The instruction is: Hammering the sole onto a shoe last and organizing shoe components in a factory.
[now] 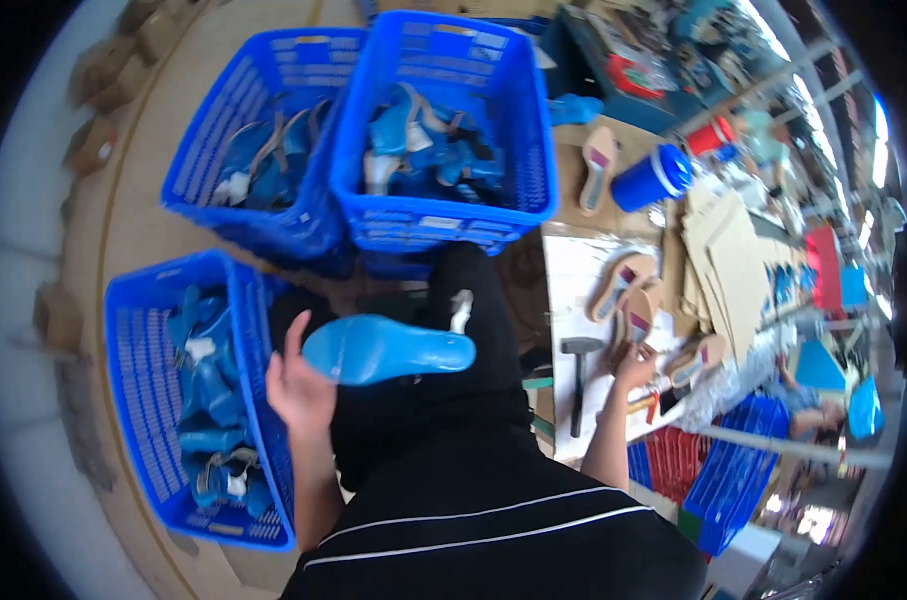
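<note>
My left hand [299, 390] grips the heel end of a blue plastic shoe last [389, 350], holding it level over my lap with its toe pointing right. Just left of this hand stands a blue crate [134, 400] filled with more blue lasts. My right hand [636, 368] reaches to the workbench on my right and rests at a tan sandal sole [639, 315]; whether its fingers close on the sole I cannot tell. A second tan sole [617, 282] lies just beyond it on a white sheet [574, 290].
Two more blue crates [274, 215] [444, 225] of lasts and straps stand ahead on the floor. On the bench lie a hammer [580, 370], a blue cylindrical container [652, 178], another sole [598, 168] and stacked cardboard [729, 260]. Red and blue crates [719, 480] sit under the bench.
</note>
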Demonstrator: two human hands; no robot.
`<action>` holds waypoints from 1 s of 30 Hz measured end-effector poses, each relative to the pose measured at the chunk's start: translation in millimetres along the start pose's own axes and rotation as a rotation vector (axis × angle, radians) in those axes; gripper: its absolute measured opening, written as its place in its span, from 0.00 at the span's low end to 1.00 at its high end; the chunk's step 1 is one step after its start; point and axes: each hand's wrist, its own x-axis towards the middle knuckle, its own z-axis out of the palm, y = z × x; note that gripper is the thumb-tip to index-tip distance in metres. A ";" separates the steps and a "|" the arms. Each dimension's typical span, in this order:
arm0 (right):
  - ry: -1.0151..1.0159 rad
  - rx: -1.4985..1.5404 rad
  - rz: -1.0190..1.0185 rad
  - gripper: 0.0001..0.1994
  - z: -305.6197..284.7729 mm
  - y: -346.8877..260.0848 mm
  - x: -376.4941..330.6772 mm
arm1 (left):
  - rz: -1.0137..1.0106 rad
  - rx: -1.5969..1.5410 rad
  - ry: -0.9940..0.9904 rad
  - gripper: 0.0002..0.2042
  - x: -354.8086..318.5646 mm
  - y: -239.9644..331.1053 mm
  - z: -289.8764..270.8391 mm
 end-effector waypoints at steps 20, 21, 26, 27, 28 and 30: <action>-0.285 -0.063 -0.408 0.24 -6.8 -123.7 -31.7 | 0.099 0.098 0.103 0.25 22.9 -25.8 -4.7; -0.236 -0.180 -0.420 0.29 -4.2 -126.7 -34.9 | 0.093 0.099 0.088 0.25 23.8 -27.0 -4.1; -0.249 -0.217 -0.287 0.30 3.0 -132.4 -32.8 | 0.079 0.079 0.142 0.26 20.3 -22.4 -26.3; -0.255 -0.205 -0.296 0.29 4.4 -130.1 -32.9 | 0.101 0.084 0.235 0.26 18.4 -21.5 -29.1; -0.223 -0.185 -0.302 0.26 3.5 -132.9 -34.7 | 0.104 0.066 0.200 0.26 15.8 -18.8 -32.4; -0.152 -0.182 -0.331 0.24 1.6 -132.1 -34.3 | 0.111 0.091 0.203 0.26 13.8 -16.1 -39.2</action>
